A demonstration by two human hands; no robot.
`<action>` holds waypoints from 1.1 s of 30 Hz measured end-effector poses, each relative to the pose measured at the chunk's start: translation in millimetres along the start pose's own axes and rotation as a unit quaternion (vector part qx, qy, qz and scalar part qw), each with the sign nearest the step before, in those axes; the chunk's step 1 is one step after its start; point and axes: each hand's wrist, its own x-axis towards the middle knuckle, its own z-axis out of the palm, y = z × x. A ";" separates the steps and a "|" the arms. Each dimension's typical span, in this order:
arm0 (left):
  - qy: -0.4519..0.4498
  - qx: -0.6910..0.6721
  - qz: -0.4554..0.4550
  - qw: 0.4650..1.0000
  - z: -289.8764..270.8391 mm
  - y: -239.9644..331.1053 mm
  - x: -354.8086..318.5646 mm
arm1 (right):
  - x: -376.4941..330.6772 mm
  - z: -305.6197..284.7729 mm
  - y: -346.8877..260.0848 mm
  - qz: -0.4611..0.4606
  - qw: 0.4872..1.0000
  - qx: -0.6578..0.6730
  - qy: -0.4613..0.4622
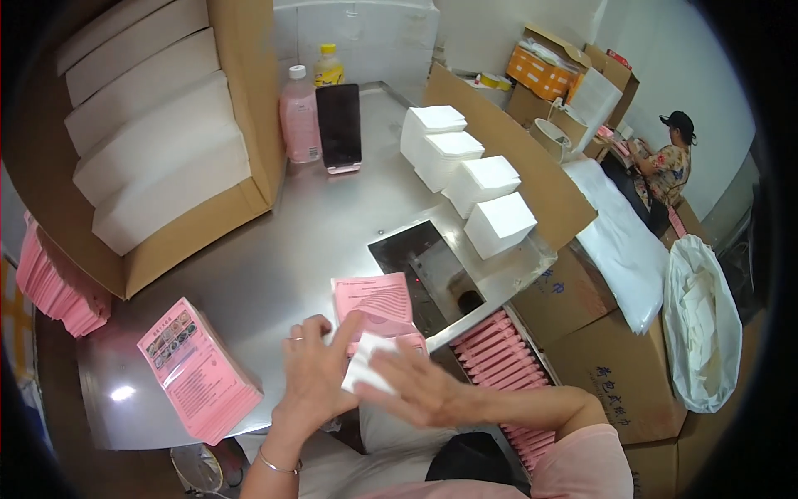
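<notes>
My right hand (pixel 420 387) is closed around a small folded white napkin stack (pixel 366 359), held low over the table's front edge. Beside it is my left hand (pixel 314 370), fingers apart, its thumb reaching onto a pink printed packet (pixel 374 295). The packet lies flat at the near edge of the steel table, and a clear film band crosses it. The napkins overlap the packet's lower part and hide some of it. A pile of similar pink packets (pixel 199 374) sits to the left, fanned slightly.
White napkin blocks (pixel 499 224) stand along a cardboard sheet (pixel 515 150). A dark recess (pixel 424 274) opens in the steel table (pixel 332 216). A carton (pixel 241 100) of white stacks is at left, near a phone (pixel 339 125). Pink packs (pixel 490 345) fill a box below. Another person (pixel 665 166) sits far right.
</notes>
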 end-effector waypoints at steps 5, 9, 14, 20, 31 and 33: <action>0.019 -0.017 0.012 1.000 20.6 20.9 6.8 | 46.2 40.9 73.8 0.235 0.958 -0.080 -0.142; -0.009 -0.008 0.003 1.000 -9.6 10.2 -20.7 | 5.0 37.7 125.7 0.326 0.933 -0.016 -0.150; 0.055 -0.049 0.041 0.996 -22.3 -9.2 -44.8 | 5.4 -14.5 111.1 0.394 0.830 -0.079 -0.388; 0.221 0.196 -0.236 0.925 -100.1 -74.4 -101.4 | -18.6 -58.8 157.7 0.326 0.866 -0.378 0.030; 0.025 -0.077 -0.098 0.992 -15.2 -26.1 -30.0 | -32.4 -64.8 181.8 0.384 0.877 -0.280 0.075; 0.031 0.012 0.050 0.998 9.9 3.0 -5.9 | -37.6 -71.0 183.3 0.417 0.874 -0.238 0.069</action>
